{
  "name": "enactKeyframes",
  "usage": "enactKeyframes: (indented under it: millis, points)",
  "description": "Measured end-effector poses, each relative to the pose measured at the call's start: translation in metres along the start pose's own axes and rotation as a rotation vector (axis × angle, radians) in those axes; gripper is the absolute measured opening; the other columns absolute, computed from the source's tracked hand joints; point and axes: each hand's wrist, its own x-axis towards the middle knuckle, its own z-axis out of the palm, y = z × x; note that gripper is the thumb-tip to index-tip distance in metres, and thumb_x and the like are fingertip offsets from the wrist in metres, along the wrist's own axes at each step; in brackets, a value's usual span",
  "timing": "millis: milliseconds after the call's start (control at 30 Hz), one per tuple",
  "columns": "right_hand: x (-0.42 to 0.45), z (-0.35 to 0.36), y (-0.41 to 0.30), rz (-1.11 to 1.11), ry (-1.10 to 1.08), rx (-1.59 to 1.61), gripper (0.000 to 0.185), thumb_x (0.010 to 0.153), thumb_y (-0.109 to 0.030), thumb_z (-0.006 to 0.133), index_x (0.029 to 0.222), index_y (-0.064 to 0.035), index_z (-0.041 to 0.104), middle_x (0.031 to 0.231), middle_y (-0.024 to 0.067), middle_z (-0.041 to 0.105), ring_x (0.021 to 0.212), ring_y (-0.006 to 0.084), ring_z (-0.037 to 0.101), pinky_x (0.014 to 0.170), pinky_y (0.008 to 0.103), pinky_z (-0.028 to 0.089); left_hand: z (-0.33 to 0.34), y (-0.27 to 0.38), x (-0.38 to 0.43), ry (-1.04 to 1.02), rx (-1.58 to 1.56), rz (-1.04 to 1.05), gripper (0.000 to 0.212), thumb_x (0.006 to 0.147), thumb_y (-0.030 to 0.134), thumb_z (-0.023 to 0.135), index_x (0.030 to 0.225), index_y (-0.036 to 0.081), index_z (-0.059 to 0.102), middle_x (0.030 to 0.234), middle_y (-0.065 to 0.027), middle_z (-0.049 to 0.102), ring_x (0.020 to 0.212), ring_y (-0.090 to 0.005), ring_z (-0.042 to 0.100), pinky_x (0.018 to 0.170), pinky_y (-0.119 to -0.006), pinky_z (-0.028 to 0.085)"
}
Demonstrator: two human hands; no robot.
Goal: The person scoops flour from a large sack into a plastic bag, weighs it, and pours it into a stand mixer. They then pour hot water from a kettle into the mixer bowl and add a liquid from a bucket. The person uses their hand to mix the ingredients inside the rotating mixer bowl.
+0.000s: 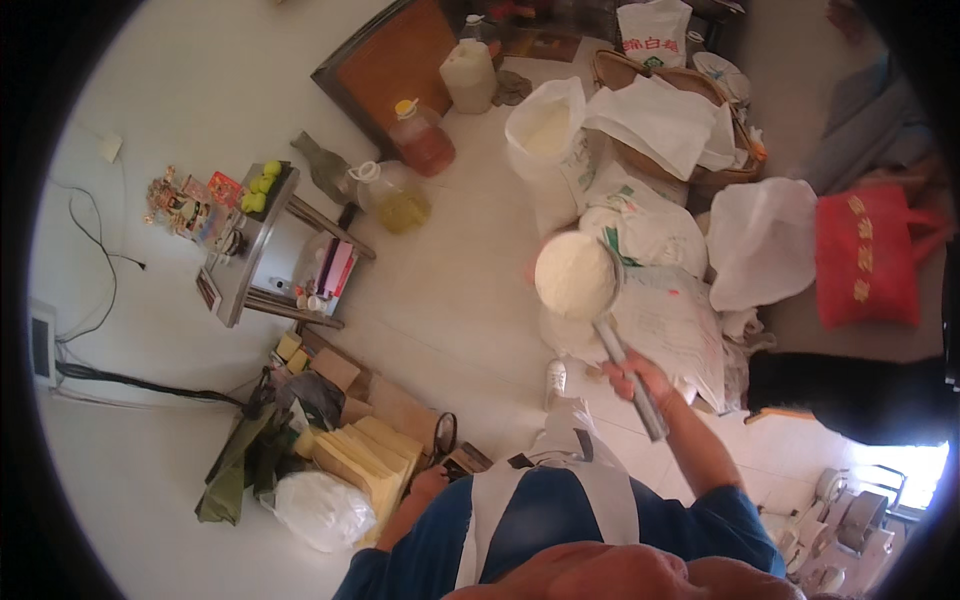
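Observation:
My right hand (637, 379) is closed around the handle (641, 409) of a long-handled metal ladle. Its round bowl is heaped with white flour-like powder (576, 274). Below and beyond the bowl lie stacked white woven sacks (664, 319), one of them tied or bunched. An upright sack (546, 139) with its mouth rolled open shows pale powder inside. My left hand (429, 480) hangs low by my side, close to a small brown box-like thing (469, 457) and a dark ring (445, 429). Its fingers are partly hidden, so whether it grips anything is unclear.
Oil jugs (403, 206) and a plastic canister (469, 75) stand on the tiled floor. A small table (259, 259) bears green fruit and a figurine. Cardboard and bags (322, 510) lie at left. A wicker basket (637, 154) and red bag (866, 255) are at right.

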Motion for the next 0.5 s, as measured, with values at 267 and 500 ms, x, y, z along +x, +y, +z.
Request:
enactKeyframes:
  millis: [267,500]
  points:
    - [0.225,-0.033,-0.166,-0.072,-0.094,-0.303,0.017,0.073,-0.017,0.042,0.076,-0.0011,0.045,0.060,0.0050,0.048,0.044,0.0113,0.045,0.039,0.0206,0.038,-0.038,0.022,0.013,0.030,-0.258,0.002,0.030,0.071,0.024,0.046,0.094,0.005,0.049,0.091,-0.0151,0.053,0.086,-0.0299,0.050,0.074,-0.035,0.039]
    - [0.366,0.001,-0.242,-0.427,0.388,-0.751,0.024,0.066,-0.018,0.056,0.081,-0.0013,0.048,0.068,0.0098,0.053,0.059,0.0181,0.052,0.054,0.0293,0.043,-0.105,0.020,0.032,0.030,-0.250,-0.016,0.029,0.071,0.024,0.045,0.092,0.006,0.050,0.090,-0.0151,0.054,0.085,-0.0299,0.050,0.072,-0.035,0.040]
